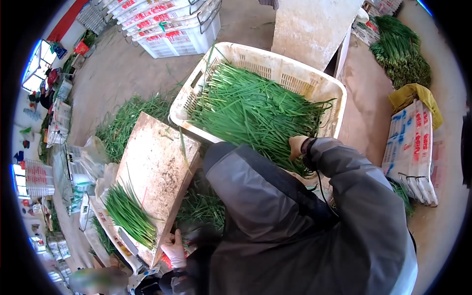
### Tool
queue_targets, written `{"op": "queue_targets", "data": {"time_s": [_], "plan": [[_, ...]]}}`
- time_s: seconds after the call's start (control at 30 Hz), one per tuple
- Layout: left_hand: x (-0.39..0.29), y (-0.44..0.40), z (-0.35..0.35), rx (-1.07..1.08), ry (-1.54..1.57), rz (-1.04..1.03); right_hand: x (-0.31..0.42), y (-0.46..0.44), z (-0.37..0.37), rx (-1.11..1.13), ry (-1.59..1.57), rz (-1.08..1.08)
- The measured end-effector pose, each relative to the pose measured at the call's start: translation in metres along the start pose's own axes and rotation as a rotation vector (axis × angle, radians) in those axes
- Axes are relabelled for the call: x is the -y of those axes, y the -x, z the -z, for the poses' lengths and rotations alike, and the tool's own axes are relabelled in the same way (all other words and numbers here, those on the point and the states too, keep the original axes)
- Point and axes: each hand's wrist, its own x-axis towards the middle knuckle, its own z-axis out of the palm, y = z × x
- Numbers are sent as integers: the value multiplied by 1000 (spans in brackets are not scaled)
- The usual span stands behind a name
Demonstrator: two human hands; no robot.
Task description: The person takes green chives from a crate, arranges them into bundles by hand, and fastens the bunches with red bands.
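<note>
My right hand (297, 146) is at the near right edge of a white plastic crate (307, 81), its fingers curled into the long green chives (255, 105) heaped inside. My left hand (174, 250), in a pale glove, is low beside the near end of a stained board (152, 157). Its fingers are bent together, and whatever they hold is too small to make out. On the board lies a bunch of chives (130, 216), with a knife (129, 242) along the board's left edge.
Loose greens (132, 123) cover the floor behind the board. Stacked white crates (172, 34) stand at the back. More crates (410, 147) and a chive pile (400, 51) are on the right. An upright panel (314, 29) stands behind the crate.
</note>
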Motion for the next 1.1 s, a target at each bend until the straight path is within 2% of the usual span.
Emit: {"op": "queue_targets", "data": {"time_s": [0.1,0.23,0.43,0.53,0.7,0.8,0.93,0.97,1.1], "plan": [[-25,12,-7,57,33,87,4,-10,-18,-85,-75,-51],[-27,14,-12,126,22,114,1,-11,-25,-159,-143,-84],[-28,14,-14,107,35,106,-7,-17,-3,-36,-159,-94],[-29,14,-13,107,46,134,-23,-17,15,54,-328,-96],[-23,12,-15,110,1,117,-62,-10,48,91,-404,-20],[-25,10,-15,126,-1,122,-72,-17,35,-35,-357,-101],[-38,12,-17,125,56,139,-62,-28,22,13,-259,-153],[-38,13,-16,120,57,157,-59,-24,18,-96,-316,-125],[-39,11,-17,119,68,148,-50,-27,13,-57,-220,-123]]}}
